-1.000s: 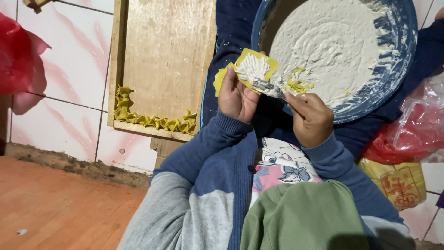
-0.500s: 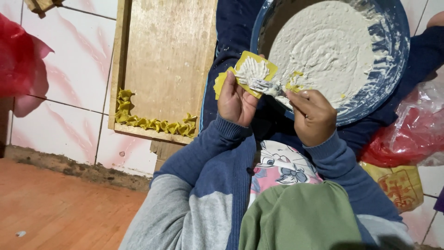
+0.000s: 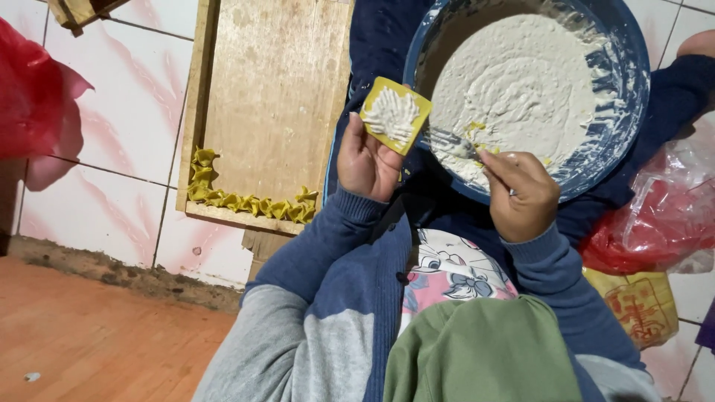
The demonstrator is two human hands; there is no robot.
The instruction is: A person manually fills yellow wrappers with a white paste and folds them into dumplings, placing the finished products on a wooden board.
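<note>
Nearest to you lies a green cloth (image 3: 484,350) across your lap, with the blue sleeves of your jacket (image 3: 328,253) running up from it to both hands.

Your left hand (image 3: 369,160) holds a square yellow dough wrapper (image 3: 395,115), its fingers curled under the sheet and the thumb along its near edge. The wrapper lies flat on your fingertips, face up, turned like a diamond so that one corner points up and away from you and the opposite corner points back at your palm; it has no clear long axis, being square. A ridged dab of white paste (image 3: 392,114) sits in its middle. The wrapper hangs just beside the left rim of the bowl, not touching it as far as I can tell.

Your right hand (image 3: 521,193) is closed around a small utensil (image 3: 454,145), mostly coated in paste; its tip points left towards the wrapper, its long axis lying roughly across the view. What kind of utensil it is I cannot tell.

Beyond the hands rests a round blue bowl (image 3: 633,97) smeared inside with white paste filling (image 3: 521,82).

To the left, on the tiled floor, lies a wooden board (image 3: 275,89) with a row of folded yellow dumplings (image 3: 246,201) along its near and left edges. A red plastic bag (image 3: 37,97) sits far left, and another clear and red bag (image 3: 655,223) on the right.
</note>
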